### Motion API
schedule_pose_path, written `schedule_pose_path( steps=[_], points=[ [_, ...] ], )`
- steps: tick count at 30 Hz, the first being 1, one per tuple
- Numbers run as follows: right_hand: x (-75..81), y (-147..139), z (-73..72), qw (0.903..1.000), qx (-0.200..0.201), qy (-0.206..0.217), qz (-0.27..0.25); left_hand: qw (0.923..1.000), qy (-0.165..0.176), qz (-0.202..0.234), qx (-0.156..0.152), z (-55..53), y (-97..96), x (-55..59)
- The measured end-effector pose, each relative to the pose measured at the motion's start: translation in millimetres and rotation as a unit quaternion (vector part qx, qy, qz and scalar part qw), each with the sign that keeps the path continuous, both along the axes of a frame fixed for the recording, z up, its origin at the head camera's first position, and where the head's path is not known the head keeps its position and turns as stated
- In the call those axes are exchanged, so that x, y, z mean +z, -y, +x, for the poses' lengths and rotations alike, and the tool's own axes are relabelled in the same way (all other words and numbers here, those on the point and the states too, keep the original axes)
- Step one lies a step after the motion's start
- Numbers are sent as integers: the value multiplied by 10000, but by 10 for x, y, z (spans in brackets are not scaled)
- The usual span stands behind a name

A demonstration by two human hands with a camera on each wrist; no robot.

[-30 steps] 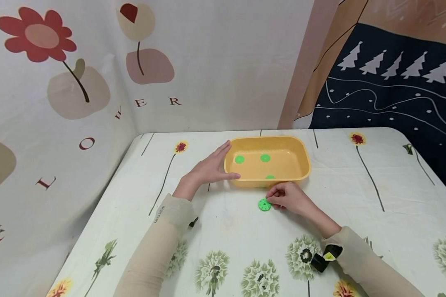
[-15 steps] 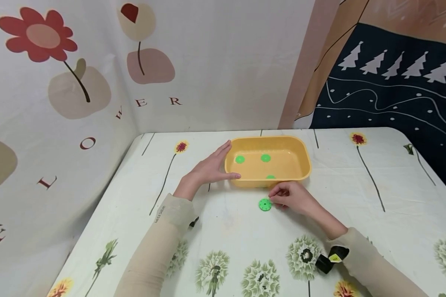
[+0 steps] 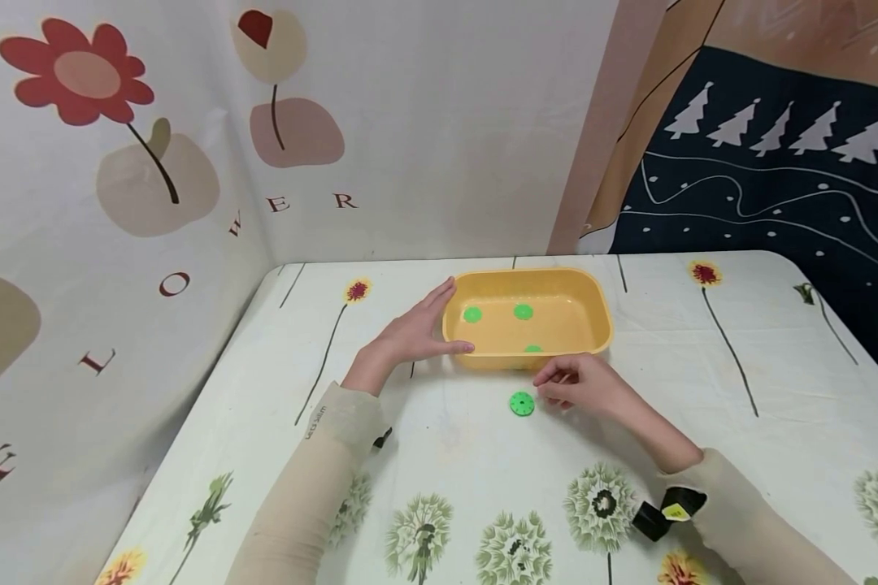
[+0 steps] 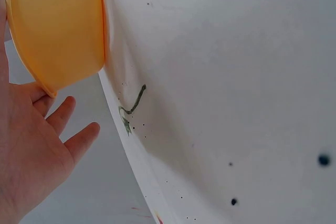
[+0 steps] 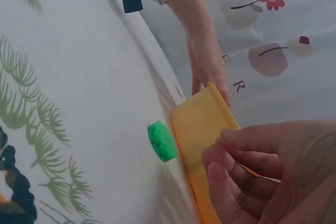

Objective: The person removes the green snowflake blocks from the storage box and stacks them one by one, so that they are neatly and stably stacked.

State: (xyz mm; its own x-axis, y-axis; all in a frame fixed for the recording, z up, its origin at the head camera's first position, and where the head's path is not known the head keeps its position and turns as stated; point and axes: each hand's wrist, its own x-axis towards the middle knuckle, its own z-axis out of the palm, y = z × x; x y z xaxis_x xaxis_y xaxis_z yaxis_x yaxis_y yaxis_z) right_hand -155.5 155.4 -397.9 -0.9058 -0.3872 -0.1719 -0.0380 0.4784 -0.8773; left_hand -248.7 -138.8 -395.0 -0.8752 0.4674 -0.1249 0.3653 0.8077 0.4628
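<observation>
The right hand (image 3: 581, 384) hovers low over the table with its fingers (image 5: 231, 169) loosely curled toward the thumb and nothing between them; it touches neither the disc nor the tub. Just beside its fingertips, on the side toward the left arm, lies the green disc (image 3: 522, 404), flat on the tablecloth (image 3: 702, 382). It is a small, bright green round piece with a notched, gear-like rim and dark marks around a dark centre; from the right wrist view (image 5: 161, 141) it shows as a thick little puck with rounded edges, lying close in front of the tub's near wall but apart from it. Beyond the disc and the hand stands the yellow tub (image 3: 600, 325), a shallow rectangular plastic basin with rounded corners and a rolled rim. Inside it lie three more green discs (image 3: 471, 314), two toward the far side of the floor and one half hidden behind the near wall. The left hand (image 3: 413, 333) lies against the tub's left end, fingers straight and flat along the outside wall, thumb stretched along the near corner; the left wrist view shows the palm open against the yellow wall (image 4: 52, 30). The cloth is white, printed with dandelion heads and long-stemmed flowers.
</observation>
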Motion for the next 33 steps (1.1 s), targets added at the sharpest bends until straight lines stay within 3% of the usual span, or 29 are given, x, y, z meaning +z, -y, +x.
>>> schedule_pose_path(
  steps=[19, 33],
  points=[
    [233, -52, -32, 9996, 110, -278, -8, 10000, -13, -68, 10, 7, -2, 3],
    [306, -45, -122, 9993, 38, -351, 94, 9999, -42, -96, -3, 0, -1, -9]
  ],
)
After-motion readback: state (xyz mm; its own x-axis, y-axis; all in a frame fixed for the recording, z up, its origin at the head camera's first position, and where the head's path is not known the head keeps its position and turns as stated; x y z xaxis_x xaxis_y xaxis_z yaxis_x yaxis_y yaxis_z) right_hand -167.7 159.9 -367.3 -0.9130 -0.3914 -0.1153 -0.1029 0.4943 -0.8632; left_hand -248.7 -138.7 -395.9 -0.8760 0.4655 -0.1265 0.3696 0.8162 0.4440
